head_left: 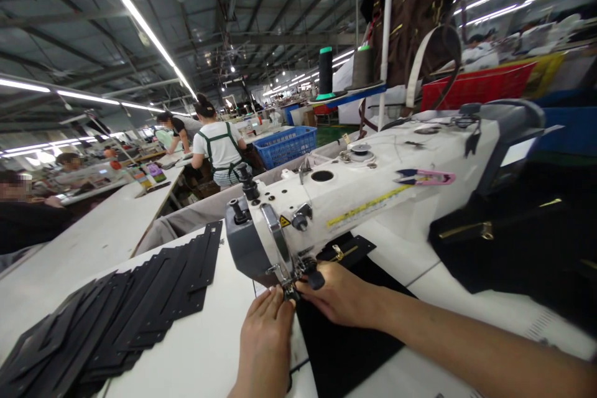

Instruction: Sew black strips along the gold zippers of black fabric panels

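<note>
A white sewing machine [396,199] stands before me, with its presser foot [291,292] down near my fingertips. A black fabric piece [349,342] lies under the machine's head and spreads toward me. My left hand [268,333] is closed, fingers together, its tips at the fabric's edge just left of the foot. From the right, my right hand [338,295] pinches the fabric beside the foot; its fingertips are partly hidden. Behind that hand lies a black strip with a gold zipper pull [338,253]. The stitching point itself is mostly covered.
Overlapping black cut panels [153,298] fan out at the left. Black zippered fabric [513,236] is heaped at the right. Pink-handled thread snips [426,177] rest on the machine. Thread cones [325,74], a blue crate [286,146] and a person in a white shirt [217,146] are beyond.
</note>
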`<state>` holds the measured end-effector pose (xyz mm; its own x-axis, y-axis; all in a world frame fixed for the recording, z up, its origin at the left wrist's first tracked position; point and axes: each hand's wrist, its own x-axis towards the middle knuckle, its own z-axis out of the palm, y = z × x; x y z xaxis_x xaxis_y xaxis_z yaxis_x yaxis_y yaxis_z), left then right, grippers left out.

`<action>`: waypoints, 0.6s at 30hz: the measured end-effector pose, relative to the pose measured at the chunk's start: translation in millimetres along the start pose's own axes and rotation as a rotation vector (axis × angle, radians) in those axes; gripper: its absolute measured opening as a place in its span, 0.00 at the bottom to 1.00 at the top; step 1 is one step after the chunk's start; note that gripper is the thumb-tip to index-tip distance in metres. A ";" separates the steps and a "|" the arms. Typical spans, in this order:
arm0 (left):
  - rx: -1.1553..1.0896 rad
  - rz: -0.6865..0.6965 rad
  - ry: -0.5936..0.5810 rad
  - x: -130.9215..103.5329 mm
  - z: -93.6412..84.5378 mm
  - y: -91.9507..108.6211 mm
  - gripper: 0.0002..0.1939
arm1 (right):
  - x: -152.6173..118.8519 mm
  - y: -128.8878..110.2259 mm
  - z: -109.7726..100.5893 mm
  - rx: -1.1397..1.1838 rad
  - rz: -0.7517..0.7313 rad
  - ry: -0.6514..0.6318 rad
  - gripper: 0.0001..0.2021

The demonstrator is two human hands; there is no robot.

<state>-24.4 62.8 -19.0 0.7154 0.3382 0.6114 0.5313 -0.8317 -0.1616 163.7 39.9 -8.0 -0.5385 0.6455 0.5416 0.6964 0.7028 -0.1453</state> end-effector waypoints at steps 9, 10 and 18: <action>-0.335 -0.313 -0.075 -6.7 -15.9 7.5 0.13 | -10.2 -13.4 7.8 -0.135 0.372 -0.026 0.15; -0.448 -0.413 -0.091 -9.4 -22.7 12.1 0.14 | -16.8 -19.1 7.3 -0.174 0.416 -0.037 0.17; -1.474 -1.354 -0.282 -9.7 -76.4 64.6 0.32 | -85.4 -99.9 -9.5 -0.320 0.461 -0.041 0.26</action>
<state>-31.7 -27.9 23.9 0.3671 0.8550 -0.3665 0.0822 0.3626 0.9283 144.7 -88.3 -32.0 -0.1578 0.8799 0.4482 0.9697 0.2237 -0.0978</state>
